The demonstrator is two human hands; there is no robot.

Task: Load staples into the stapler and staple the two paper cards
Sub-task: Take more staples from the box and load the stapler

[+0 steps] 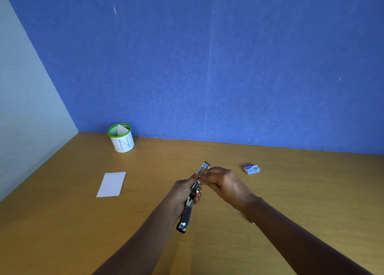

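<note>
My left hand (184, 193) grips a metal stapler (187, 214) folded wide open, its lid hanging toward me and its staple channel (204, 167) pointing away. My right hand (223, 183) is at the channel with fingertips pinched together on it; whether staples are between them is hidden. A small blue staple box (251, 169) lies on the desk to the right of my hands. A white paper card (111, 184) lies flat at the left; I cannot tell whether it is one card or two stacked.
The wooden desk (291, 202) meets a blue partition (207, 66) at the back and a pale wall at the left. A green-rimmed white cup (121, 138) with a folded paper inside stands in the back-left corner.
</note>
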